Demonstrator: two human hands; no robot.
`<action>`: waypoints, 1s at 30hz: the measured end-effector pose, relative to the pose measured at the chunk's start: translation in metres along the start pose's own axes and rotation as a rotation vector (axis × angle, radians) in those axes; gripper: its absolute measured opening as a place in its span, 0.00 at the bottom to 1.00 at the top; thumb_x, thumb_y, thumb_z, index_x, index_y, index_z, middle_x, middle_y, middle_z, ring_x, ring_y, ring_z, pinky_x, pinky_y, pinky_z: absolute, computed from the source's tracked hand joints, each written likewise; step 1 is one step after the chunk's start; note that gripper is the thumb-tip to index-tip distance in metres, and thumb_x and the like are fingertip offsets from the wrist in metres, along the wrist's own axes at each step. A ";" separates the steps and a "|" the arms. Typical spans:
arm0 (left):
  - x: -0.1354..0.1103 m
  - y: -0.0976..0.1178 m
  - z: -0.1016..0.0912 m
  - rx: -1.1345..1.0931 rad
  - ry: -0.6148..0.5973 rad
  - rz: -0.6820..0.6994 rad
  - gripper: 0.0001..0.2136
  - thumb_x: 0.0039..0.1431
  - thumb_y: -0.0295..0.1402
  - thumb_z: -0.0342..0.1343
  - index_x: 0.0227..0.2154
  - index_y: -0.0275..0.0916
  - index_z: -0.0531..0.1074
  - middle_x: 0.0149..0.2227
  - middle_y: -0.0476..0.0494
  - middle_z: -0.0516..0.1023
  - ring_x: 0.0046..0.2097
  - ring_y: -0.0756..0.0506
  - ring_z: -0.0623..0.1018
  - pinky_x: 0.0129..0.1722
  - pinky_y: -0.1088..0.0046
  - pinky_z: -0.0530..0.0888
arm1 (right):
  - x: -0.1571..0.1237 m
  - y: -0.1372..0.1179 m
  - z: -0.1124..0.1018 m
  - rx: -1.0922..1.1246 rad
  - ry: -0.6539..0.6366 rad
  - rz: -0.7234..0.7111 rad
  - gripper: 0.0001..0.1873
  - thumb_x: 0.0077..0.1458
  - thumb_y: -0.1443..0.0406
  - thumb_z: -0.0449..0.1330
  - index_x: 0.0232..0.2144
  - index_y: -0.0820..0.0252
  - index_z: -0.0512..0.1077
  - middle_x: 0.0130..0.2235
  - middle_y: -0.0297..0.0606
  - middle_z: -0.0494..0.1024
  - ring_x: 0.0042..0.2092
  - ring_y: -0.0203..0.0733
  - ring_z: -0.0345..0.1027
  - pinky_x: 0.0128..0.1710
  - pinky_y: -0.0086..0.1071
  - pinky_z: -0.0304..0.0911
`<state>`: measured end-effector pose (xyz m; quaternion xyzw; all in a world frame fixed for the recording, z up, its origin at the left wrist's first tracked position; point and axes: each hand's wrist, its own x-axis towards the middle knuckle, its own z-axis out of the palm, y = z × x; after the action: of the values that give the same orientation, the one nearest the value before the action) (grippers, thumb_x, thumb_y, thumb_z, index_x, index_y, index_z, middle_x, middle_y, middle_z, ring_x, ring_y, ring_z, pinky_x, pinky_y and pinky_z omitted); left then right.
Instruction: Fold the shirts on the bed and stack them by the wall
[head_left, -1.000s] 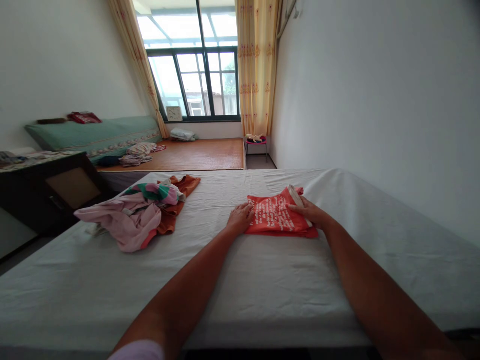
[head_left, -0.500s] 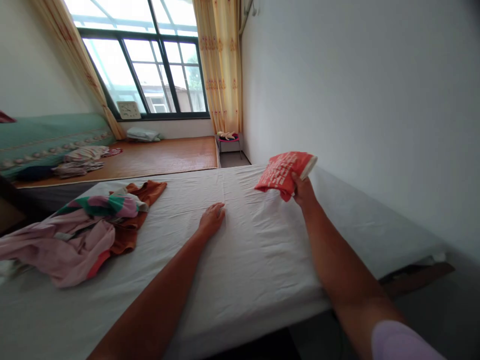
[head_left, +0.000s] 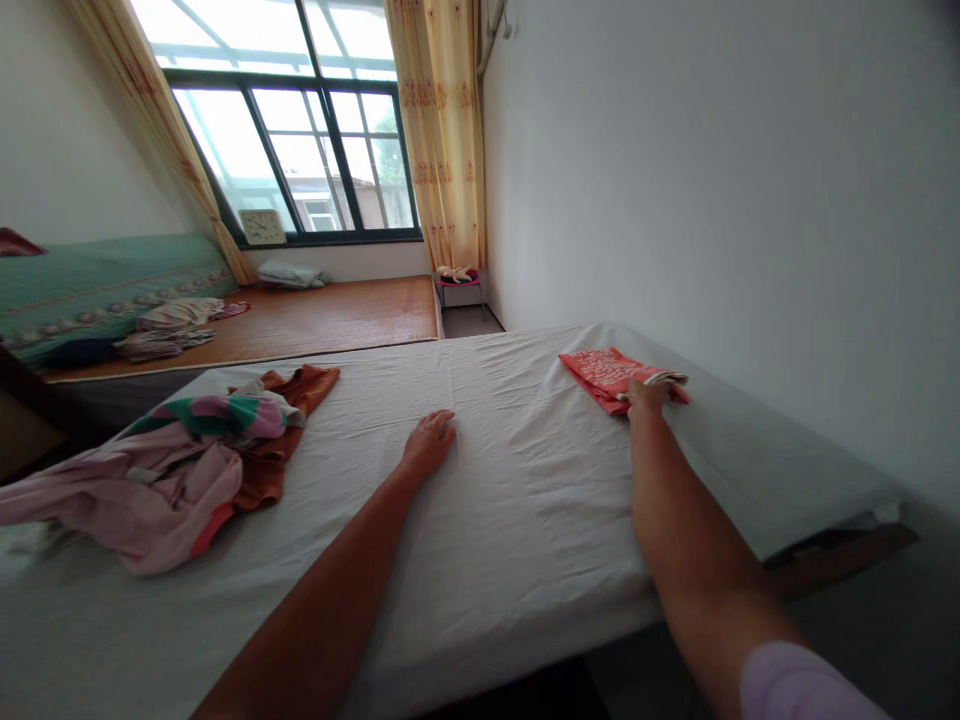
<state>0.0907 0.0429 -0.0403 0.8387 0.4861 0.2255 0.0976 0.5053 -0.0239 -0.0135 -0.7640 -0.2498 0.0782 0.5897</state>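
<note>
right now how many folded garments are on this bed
1: the folded red printed garment by the wall, touched by the right hand. The loose pink, green and orange clothes pile at the left could hide more.

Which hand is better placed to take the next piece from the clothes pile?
Left, probably. The left hand lies open and free on the white sheet, on the side of the clothes pile. The right hand is on the folded red garment by the wall, farther from the pile.

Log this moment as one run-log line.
right hand: resting on folded red garment near wall | left hand: flat on white sheet | clothes pile: on sheet, left
</note>
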 end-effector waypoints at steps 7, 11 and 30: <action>0.000 -0.002 0.003 0.034 0.000 0.039 0.17 0.63 0.34 0.46 0.52 0.38 0.71 0.56 0.41 0.71 0.57 0.43 0.69 0.60 0.64 0.64 | -0.023 -0.020 -0.004 -0.500 0.386 -0.475 0.35 0.53 0.69 0.48 0.64 0.67 0.50 0.66 0.55 0.51 0.67 0.56 0.42 0.60 0.56 0.49; -0.006 0.003 -0.001 0.084 -0.030 0.062 0.17 0.63 0.33 0.46 0.51 0.38 0.71 0.57 0.41 0.71 0.58 0.43 0.68 0.60 0.64 0.63 | -0.027 -0.004 0.008 -0.824 -0.089 -0.393 0.27 0.58 0.62 0.48 0.58 0.66 0.63 0.61 0.58 0.61 0.63 0.60 0.49 0.58 0.60 0.48; -0.033 -0.073 -0.131 0.388 -0.043 -0.175 0.17 0.60 0.27 0.45 0.50 0.39 0.71 0.52 0.36 0.73 0.56 0.39 0.68 0.57 0.56 0.61 | -0.021 0.028 0.062 -0.698 -0.622 -0.872 0.20 0.57 0.65 0.50 0.47 0.60 0.76 0.45 0.45 0.80 0.47 0.50 0.73 0.50 0.39 0.65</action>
<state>-0.0420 0.0448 0.0377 0.8009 0.5892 0.1004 -0.0364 0.4690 0.0148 -0.0614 -0.6810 -0.7078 -0.0367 0.1840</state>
